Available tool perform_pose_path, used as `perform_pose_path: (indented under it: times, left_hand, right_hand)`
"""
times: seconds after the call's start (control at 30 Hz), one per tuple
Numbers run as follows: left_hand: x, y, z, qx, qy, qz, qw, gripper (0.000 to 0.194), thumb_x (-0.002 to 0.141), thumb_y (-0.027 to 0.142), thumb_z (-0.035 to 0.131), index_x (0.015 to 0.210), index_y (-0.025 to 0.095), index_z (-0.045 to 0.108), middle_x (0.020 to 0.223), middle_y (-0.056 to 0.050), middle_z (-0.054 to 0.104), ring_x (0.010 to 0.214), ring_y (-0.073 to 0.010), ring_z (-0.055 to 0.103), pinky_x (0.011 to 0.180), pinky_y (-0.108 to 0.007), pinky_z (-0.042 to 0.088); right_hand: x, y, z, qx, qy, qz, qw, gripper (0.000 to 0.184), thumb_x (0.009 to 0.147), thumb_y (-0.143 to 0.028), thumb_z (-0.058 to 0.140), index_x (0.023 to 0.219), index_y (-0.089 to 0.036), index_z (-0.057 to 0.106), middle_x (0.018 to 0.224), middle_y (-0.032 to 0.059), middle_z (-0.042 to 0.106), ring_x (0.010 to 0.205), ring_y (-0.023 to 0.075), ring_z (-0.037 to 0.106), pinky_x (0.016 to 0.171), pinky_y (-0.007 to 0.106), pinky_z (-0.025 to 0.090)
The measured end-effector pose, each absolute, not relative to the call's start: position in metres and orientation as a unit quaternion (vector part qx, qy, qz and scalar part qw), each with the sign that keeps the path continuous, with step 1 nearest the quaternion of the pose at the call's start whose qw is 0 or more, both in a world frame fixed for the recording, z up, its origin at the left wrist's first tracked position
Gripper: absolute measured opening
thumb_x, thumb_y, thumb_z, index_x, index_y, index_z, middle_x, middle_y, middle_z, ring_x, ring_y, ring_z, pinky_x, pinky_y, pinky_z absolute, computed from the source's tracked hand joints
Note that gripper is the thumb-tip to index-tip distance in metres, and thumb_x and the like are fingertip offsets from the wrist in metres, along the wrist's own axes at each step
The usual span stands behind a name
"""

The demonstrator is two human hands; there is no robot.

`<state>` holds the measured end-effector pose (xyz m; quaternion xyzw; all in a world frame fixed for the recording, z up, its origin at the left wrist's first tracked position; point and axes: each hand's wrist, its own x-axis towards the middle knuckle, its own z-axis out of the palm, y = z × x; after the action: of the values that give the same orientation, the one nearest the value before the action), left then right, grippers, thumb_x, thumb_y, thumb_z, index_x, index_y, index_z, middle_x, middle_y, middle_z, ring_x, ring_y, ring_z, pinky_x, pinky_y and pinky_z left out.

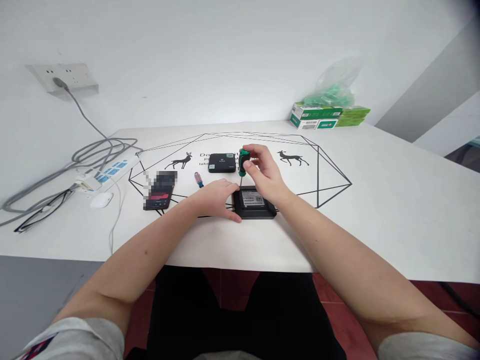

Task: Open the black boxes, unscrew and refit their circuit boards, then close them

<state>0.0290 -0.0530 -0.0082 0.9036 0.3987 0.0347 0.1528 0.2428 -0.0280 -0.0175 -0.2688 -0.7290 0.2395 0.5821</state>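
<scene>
My right hand [264,170] is closed around the handle of a green and black screwdriver [244,161]. The screwdriver stands upright, its thin shaft pointing down to the far left corner of a black square device [255,214]. Whether the tip sits in a screw is too small to tell. The device lies flat on the table with a white printed label [253,198] facing up. My left hand [219,199] grips the device's left side, thumb at the near edge and fingers at the far corner.
Beyond my hands lie a second black box [222,163] and a small screwdriver with a clear and blue handle [198,179]. Left are a phone [161,191], a white earphone case [101,200], and a power strip [112,172] with coiled cable. Green and white boxes [317,115] stand back right.
</scene>
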Motion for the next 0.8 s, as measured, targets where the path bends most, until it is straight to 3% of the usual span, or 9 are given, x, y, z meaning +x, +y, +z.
perform_pose_path:
  times: [0.1,0.3,0.47,0.57,0.73,0.8]
  left_hand:
    - [0.0290,-0.0539,-0.0074,0.902,0.402,0.033,0.154,0.095,0.076,0.078,0.087,0.146,0.019,0.062,0.133,-0.015,0.069,0.129,-0.0389,0.063,0.108,-0.045,0.051]
    - [0.0282,-0.0512,-0.0105,0.908,0.388,0.035,0.152,0.094,0.077,0.081,0.085,0.144,0.019,0.062,0.132,-0.015,0.071,0.130,-0.0393,0.062,0.107,-0.045,0.050]
    - [0.0292,-0.0534,-0.0070,0.906,0.395,0.028,0.147,0.094,0.077,0.081,0.084,0.143,0.018,0.063,0.132,-0.016,0.070,0.129,-0.0390,0.063,0.107,-0.044,0.050]
    - [0.0298,-0.0552,-0.0045,0.905,0.398,0.024,0.149,0.094,0.077,0.081,0.084,0.143,0.019,0.062,0.134,-0.015,0.069,0.130,-0.0393,0.063,0.108,-0.044,0.050]
    - [0.0288,-0.0525,-0.0087,0.906,0.395,0.034,0.150,0.095,0.076,0.082,0.084,0.144,0.019,0.063,0.133,-0.016,0.070,0.130,-0.0392,0.063,0.107,-0.044,0.050]
    - [0.0282,-0.0512,-0.0106,0.907,0.392,0.035,0.148,0.097,0.076,0.083,0.084,0.145,0.018,0.063,0.133,-0.017,0.070,0.130,-0.0391,0.063,0.108,-0.045,0.050]
  right_hand:
    - [0.2423,-0.0280,-0.0180,-0.254,-0.727,0.268,0.578,0.040,0.109,-0.062,0.055,0.139,-0.036,0.060,0.136,0.0073,0.070,0.126,0.0272,0.067,0.100,0.050,0.061]
    - [0.2445,-0.0236,-0.0182,-0.288,-0.729,0.197,0.589,0.049,0.095,-0.060,0.079,0.133,-0.035,0.064,0.120,0.0043,0.070,0.104,0.0240,0.068,0.092,0.047,0.061]
    - [0.2439,-0.0258,-0.0179,-0.265,-0.738,0.238,0.573,0.045,0.106,-0.062,0.061,0.142,-0.036,0.063,0.141,0.0082,0.071,0.126,0.0290,0.069,0.104,0.054,0.060]
    - [0.2428,-0.0262,-0.0186,-0.253,-0.731,0.265,0.575,0.041,0.109,-0.061,0.055,0.142,-0.038,0.063,0.143,0.0071,0.071,0.129,0.0281,0.070,0.110,0.056,0.059]
    - [0.2437,-0.0235,-0.0186,-0.273,-0.728,0.220,0.589,0.042,0.097,-0.057,0.077,0.131,-0.036,0.064,0.124,0.0043,0.070,0.104,0.0235,0.070,0.092,0.047,0.062]
    - [0.2439,-0.0238,-0.0184,-0.280,-0.729,0.206,0.590,0.046,0.093,-0.055,0.082,0.130,-0.035,0.064,0.123,0.0045,0.068,0.104,0.0233,0.069,0.089,0.045,0.062]
